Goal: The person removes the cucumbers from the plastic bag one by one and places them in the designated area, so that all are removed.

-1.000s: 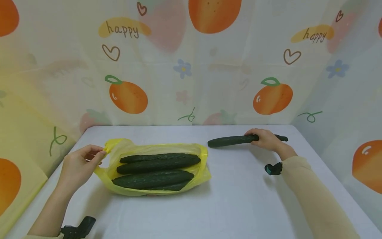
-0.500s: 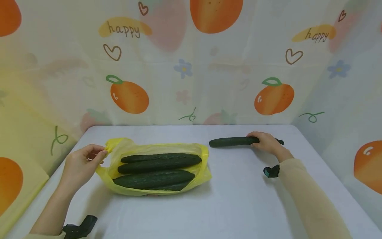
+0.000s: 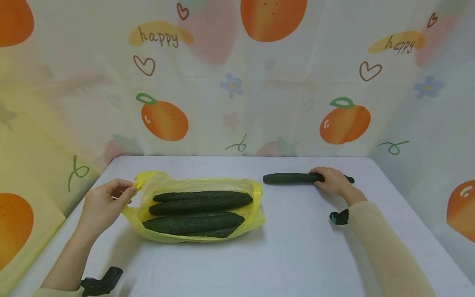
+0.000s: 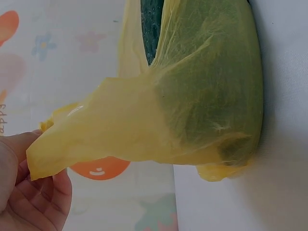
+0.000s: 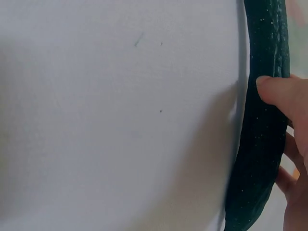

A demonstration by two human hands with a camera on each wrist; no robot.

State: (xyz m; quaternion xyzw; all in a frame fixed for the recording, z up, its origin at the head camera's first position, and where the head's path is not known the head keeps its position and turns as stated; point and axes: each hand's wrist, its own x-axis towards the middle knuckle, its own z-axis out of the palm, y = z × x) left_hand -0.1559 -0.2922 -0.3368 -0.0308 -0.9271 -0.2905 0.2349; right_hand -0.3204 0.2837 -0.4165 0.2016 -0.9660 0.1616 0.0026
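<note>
A yellow plastic bag (image 3: 259, 214) lies open on the table with several dark green cucumbers (image 3: 200, 204) side by side in it. At its left end my left hand (image 3: 105, 204) pinches the bag's handle between thumb and fingers; the left wrist view shows the stretched film (image 4: 110, 130) running from the fingertips to the bag. Toward the back right, a single cucumber (image 3: 287, 178) lies along the table. My right hand (image 3: 334, 181) grips it near its right end, thumb on the near side and fingers behind it, as the right wrist view shows.
The table (image 3: 289, 260) has a white cover. A printed cloth (image 3: 274, 90) with oranges and hearts hangs behind it and along both sides. Each wrist wears a small black camera mount, such as the left mount (image 3: 102, 282).
My right hand has lowered the cucumber onto the table and levelled it. The left hand keeps its pinch on the bag handle, and the whole view has shifted slightly.
</note>
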